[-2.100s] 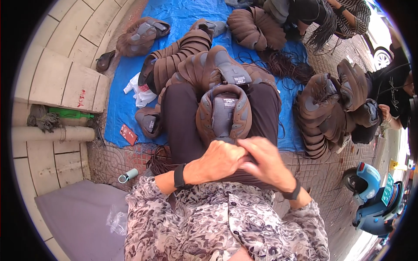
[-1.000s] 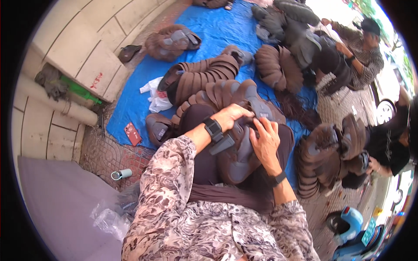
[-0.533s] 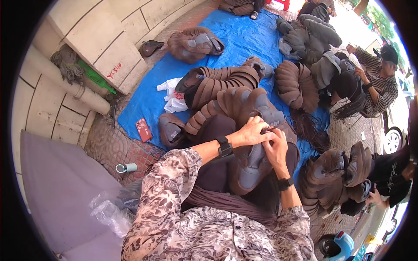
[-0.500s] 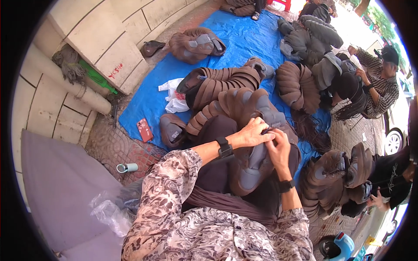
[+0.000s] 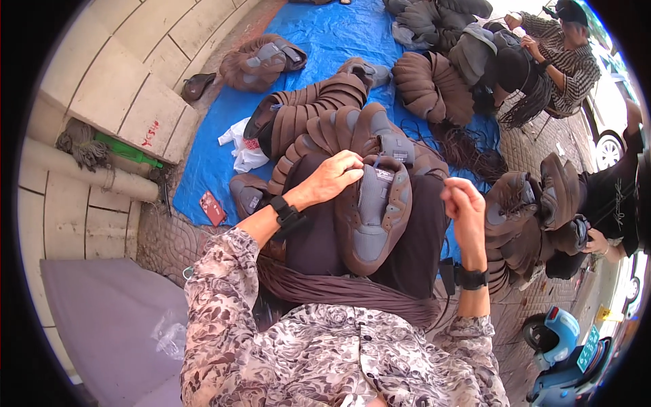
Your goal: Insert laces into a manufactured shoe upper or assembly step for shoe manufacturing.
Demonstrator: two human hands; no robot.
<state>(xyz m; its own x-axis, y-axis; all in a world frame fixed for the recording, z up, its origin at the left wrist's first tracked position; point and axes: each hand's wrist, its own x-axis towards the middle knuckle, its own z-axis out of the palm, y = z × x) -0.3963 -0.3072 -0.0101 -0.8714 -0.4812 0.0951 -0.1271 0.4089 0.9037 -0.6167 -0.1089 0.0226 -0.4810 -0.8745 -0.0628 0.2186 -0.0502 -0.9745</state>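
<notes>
Right hand [image 5: 464, 203] has drawn off to the side since half a second back, pinched on a thin dark lace, while left hand [image 5: 333, 178] grips the brown shoe upper [image 5: 374, 216] steady on the lap, stacked uppers [image 5: 319, 122] just beyond on the blue tarp [image 5: 203, 183].

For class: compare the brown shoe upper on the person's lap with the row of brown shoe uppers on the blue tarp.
The brown shoe upper on the lap lies single, held by the left hand; the row of brown uppers on the blue tarp is nested, untouched. Lap one shows its grey inside; the row shows edges. Both are brown.
</notes>
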